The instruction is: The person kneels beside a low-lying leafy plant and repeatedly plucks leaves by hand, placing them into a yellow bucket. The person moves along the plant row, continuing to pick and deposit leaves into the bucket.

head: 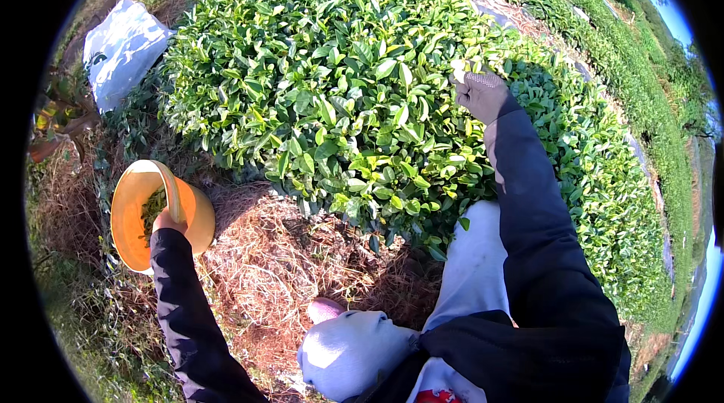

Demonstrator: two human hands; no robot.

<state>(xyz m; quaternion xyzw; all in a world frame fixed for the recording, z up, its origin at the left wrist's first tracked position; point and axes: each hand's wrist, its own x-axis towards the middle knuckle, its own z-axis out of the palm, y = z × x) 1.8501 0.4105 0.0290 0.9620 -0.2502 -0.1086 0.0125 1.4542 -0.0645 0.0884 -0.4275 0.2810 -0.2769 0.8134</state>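
Out to the left, my left hand [169, 222] grips the handle of a yellow-orange plastic bucket [198, 216], which is tilted with its mouth towards the left. Picked green leaves [153, 211] lie inside it. My right hand [478, 92], in a thin dark patterned glove, is over the top of a leafy tea bush [339, 86]. Its fingers are curled in at bright young leaves; whether they are closed on a leaf cannot be made out. Both arms wear dark sleeves.
A white sack [124, 52] sits beside the bush at the upper left. Dry straw [271, 278] covers the ground between the bucket and my bent legs in pale trousers. More green rows [639, 63] run along the right, past strips of dark ground sheet.
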